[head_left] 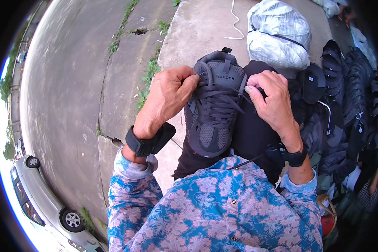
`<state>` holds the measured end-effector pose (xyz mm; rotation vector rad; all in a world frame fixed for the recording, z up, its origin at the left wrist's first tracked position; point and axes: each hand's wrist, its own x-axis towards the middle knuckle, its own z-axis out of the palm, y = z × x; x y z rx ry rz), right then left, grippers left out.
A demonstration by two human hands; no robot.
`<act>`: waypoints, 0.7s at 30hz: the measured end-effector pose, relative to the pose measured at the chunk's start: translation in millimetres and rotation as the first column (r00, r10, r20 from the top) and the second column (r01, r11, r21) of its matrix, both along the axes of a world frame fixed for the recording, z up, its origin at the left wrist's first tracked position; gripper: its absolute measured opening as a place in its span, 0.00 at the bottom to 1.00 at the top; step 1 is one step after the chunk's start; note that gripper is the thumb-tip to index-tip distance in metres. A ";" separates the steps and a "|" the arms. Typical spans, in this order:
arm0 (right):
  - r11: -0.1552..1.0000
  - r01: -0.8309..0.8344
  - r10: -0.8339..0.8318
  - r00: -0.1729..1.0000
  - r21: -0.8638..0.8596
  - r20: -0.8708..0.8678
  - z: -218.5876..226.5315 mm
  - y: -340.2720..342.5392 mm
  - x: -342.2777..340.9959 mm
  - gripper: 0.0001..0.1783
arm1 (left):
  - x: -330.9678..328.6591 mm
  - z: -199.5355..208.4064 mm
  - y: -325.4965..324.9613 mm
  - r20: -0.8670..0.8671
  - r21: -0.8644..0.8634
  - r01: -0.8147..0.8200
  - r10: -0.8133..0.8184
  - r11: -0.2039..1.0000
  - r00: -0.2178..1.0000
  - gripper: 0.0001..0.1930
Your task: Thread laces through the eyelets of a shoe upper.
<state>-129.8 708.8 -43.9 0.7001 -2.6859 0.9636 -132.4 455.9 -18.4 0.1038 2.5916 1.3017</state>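
A dark grey sneaker (212, 122) with dark laces rests on my lap, toe toward me. My left hand (168, 98) pinches a lace end at the shoe's upper left eyelets. On the other side my right hand (271, 98) grips the lace by the upper right eyelets. Both wrists carry black straps. The laces (218, 98) cross tightly over the tongue between the two hands.
A white plastic bag (277, 33) lies on the concrete beyond the shoe. Several dark caps and shoes (348, 96) are stacked at the right. A loose white lace (236, 21) lies on the slab. Cracked pavement with weeds (149, 75) stretches left; a silver car (42, 206) stands at the lower left.
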 end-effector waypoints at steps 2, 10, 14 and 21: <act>1.000 -0.004 0.005 1.000 0.021 -0.018 -1.0 -0.8 -1.0 0.04 | 1.6 4.1 0.1 -0.019 -0.051 0.042 -0.043 0.998 0.999 0.15; 0.999 -0.006 0.007 1.000 0.052 -0.021 -2.0 -3.1 -1.0 0.04 | -4.7 12.0 9.1 -0.030 -0.105 0.073 -0.077 0.992 0.997 0.12; 0.999 -0.005 0.007 0.999 0.045 -0.041 -1.8 -4.3 -1.4 0.04 | -8.2 5.9 21.5 -0.298 -0.314 0.118 -0.216 0.942 0.930 0.09; 0.997 -0.011 0.012 1.000 0.083 -0.001 7.3 -5.0 -4.0 0.04 | -4.4 3.8 21.5 -0.283 -0.283 0.066 -0.149 0.957 0.947 0.12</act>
